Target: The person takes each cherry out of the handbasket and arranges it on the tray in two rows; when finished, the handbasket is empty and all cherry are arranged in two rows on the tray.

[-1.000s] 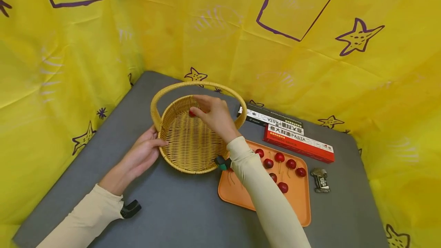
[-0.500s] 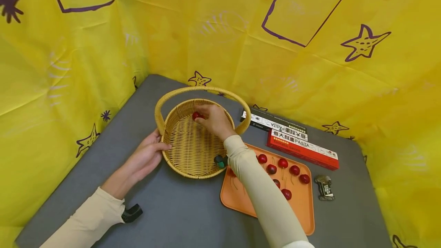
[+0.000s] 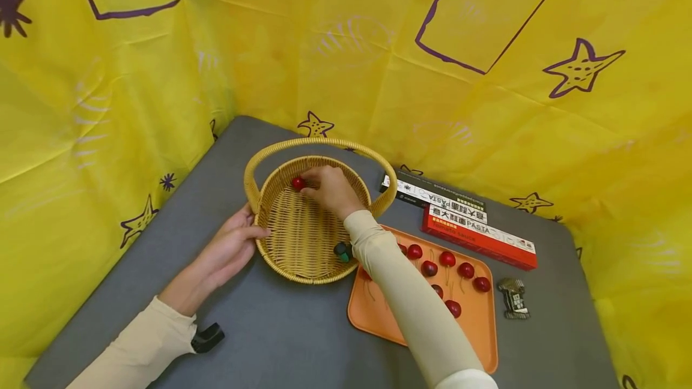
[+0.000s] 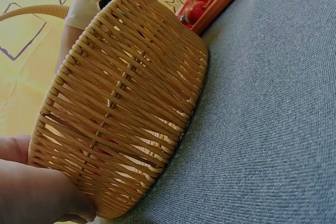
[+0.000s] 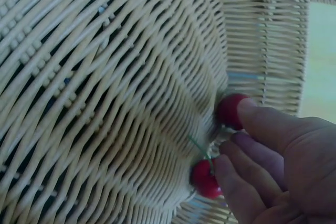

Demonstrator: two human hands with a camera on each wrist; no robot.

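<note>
A round wicker basket [image 3: 303, 239] with a tall arched handle stands on the grey table. My left hand [image 3: 231, 248] grips its left rim, thumb over the edge and fingers outside. Inside, my right hand [image 3: 331, 189] reaches to the back wall and pinches a red cherry [image 3: 298, 183] at its fingertips. In the right wrist view the thumb presses on that cherry. A second cherry [image 5: 206, 178] with a green stem lies below, against the fingers; in the head view the hand hides it.
An orange tray [image 3: 378, 320] with several stemmed cherries lies right of the basket, partly under my right forearm. Behind it are a red pasta box [image 3: 476, 239] and a black pasta box [image 3: 440, 194]. A small toy vehicle [image 3: 513, 299] sits right of the tray. Yellow cloth surrounds the table.
My right hand has closed in on the cherry at the basket's back wall and shifted it slightly left. My left hand keeps its grip on the rim. The head view has tilted a little.
</note>
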